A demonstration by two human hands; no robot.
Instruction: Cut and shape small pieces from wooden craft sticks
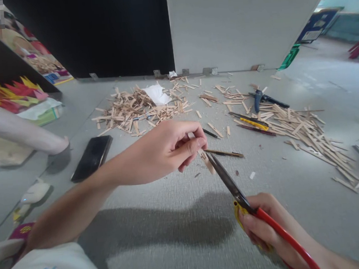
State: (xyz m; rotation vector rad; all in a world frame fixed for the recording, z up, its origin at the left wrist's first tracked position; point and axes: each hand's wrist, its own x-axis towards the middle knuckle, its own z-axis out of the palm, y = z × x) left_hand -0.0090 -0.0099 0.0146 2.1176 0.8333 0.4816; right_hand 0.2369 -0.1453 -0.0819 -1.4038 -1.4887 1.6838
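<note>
Between the thumb and fingers of my left hand (180,145) is a thin flat wooden stick (207,163), its lower end pointing down toward the table. My right hand (266,225) is wrapped round a pair of scissors (229,180) with red handles and some yellow material near the pivot. The blade tips reach up beside the stick, close to my left fingertips; whether they touch it I cannot tell. Behind the stick a slim pen-like tool (225,153) lies on the grey table (162,219).
Wooden scraps (123,110) with a white tissue (157,94) are heaped at the back. Sticks (311,135), a yellow cutter (250,120) and dark blue-handled pliers (258,99) lie right. A phone (92,158) and cardboard tube (21,127) are left. Upright panels (245,24) stand behind.
</note>
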